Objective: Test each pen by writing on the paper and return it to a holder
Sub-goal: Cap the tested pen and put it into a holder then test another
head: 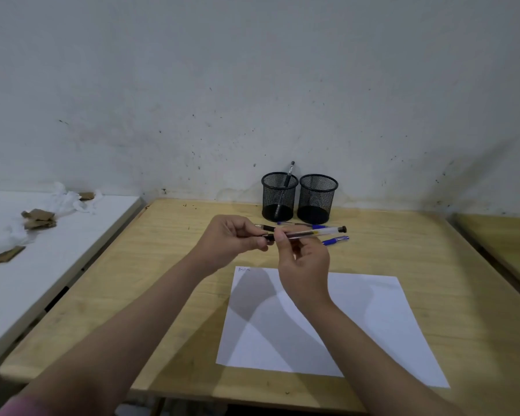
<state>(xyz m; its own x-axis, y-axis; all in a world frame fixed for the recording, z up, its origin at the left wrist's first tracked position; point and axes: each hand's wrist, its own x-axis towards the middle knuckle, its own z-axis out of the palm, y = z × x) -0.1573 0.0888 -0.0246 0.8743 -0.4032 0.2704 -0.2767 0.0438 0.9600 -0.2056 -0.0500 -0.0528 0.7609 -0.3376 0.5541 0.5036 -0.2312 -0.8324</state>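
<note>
Pen (pixel 306 233) held in the air above the wooden table (pixel 174 265), long axis near horizontal, running left-right across the view with a slight rise to the right. Dark end cap points right, past the right hand; dark grip end points left, into the left hand. Clear barrel with a yellowish bit mid-way.

Left hand (pixel 231 238) curled around the pen's left end, thumb and fingers pinching it. Right hand (pixel 305 265) pinches the barrel just right of the left hand, thumb and index on it, other fingers loosely bent below. The two hands nearly touch at the pen; most of the barrel sticks out to the right of both.

Pen sits above the far edge of the white paper (pixel 357 319), between the paper and the two mesh holders (pixel 299 198). Holders stand side by side at the wall; the left one has a black pen (pixel 285 187) leaning in it. Loose blue pens (pixel 333 241) lie on the table behind the hands, in front of the holders. Faint scribble (pixel 243 269) at the paper's top left corner
</note>
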